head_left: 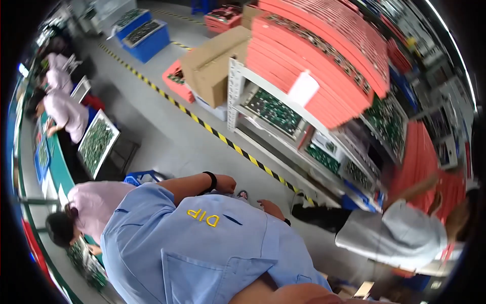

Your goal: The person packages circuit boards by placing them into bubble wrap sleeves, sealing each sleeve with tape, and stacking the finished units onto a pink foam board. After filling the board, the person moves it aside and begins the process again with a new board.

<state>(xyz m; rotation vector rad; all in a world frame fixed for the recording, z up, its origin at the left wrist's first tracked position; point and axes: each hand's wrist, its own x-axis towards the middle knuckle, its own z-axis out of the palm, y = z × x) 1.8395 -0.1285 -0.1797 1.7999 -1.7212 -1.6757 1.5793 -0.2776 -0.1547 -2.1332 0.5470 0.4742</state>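
My left hand hangs in front of my blue shirt, a black band round its wrist. Its fingers look curled in, and I see nothing in them. On the other side of the shirt my right hand hangs low, partly hidden by the shirt. Its fingers show too little to tell whether they are open or closed. Neither hand touches a thing I can make out. Between them a bit of a shoe shows on the grey floor.
Yellow-black tape crosses the floor ahead. Right of it a white rack bears green circuit boards and stacked pink trays. A person in grey stands at right. Several people in pink sit along a green bench.
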